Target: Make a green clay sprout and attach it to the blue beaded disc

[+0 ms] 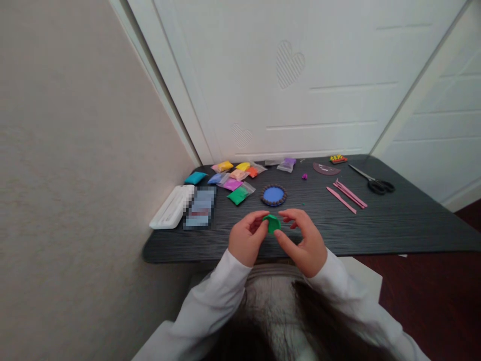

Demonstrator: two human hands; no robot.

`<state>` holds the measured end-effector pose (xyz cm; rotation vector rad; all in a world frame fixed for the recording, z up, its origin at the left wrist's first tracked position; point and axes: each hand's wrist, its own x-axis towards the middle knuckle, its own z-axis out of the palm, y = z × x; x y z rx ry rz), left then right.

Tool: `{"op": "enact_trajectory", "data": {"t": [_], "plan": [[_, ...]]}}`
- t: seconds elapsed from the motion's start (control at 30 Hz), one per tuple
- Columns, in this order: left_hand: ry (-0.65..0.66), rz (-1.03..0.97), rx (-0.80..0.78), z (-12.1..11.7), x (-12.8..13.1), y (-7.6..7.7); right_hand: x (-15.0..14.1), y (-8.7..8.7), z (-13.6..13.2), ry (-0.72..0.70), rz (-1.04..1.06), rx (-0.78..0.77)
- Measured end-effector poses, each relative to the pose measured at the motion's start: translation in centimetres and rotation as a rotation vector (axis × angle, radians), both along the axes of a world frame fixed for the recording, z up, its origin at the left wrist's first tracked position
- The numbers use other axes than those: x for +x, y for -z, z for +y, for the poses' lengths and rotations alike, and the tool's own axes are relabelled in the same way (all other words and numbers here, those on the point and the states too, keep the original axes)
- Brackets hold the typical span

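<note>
Ur L hand [246, 238] pinches the green piece [273, 223] above the desk [394, 228], nr front edge, some fingertips hidden; ur R hand [303, 245] is spread wide, thumb by its rim, can't tell if touching.

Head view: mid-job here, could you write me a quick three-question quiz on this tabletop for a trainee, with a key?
1. Multiple choice: what colour is the piece pinched by the left hand?
a) yellow
b) green
c) orange

2. True or false: the scissors lie to the right of the pink tools.

3. Fill in: the blue disc is ringed by small ____ lumps. (Name the colour.)

Key: 1. b; 2. true; 3. brown
</note>
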<state>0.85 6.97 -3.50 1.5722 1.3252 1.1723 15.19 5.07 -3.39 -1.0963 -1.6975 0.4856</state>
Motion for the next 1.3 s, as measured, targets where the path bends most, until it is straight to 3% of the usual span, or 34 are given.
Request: {"op": "enact_trajectory", "data": {"t": [0.1,0.27,0.4,0.6,0.8,0.9,1.03,1.17,1.3], "plan": [[-0.043,0.284,0.075,2.4,-0.5,0.5,0.5,0.9,0.8,0.033,0.019,-0.025],[0.032,0.451,0.052,5.7,-0.9,1.3,1.8,2.3,2.4,0.096,0.107,-0.119],[0.052,0.561,0.065,7.0,-1.6,1.1,2.4,2.9,2.9,0.087,0.206,-0.204],[-0.068,0.784,0.166,9.0,-4.6,0.0,2.5,2.8,2.9,0.101,0.28,-0.259],[-0.099,0.919,0.159,10.6,-5.6,1.1,2.5,2.8,3.0,0.115,0.299,-0.251],[-0.105,0.91,0.189,9.9,-5.4,0.8,2.5,3.0,3.0,0.119,0.301,-0.239],[-0.065,0.848,0.313,6.4,-4.7,-0.9,2.5,2.6,2.7,0.128,0.294,-0.201],[0.024,0.773,0.624,2.2,-3.7,-2.7,2.4,0.8,1.8,0.078,0.204,-0.107],[0.13,0.772,0.741,-0.2,-3.1,-3.5,2.2,-1.2,0.7,-0.03,0.102,-0.118]]}}
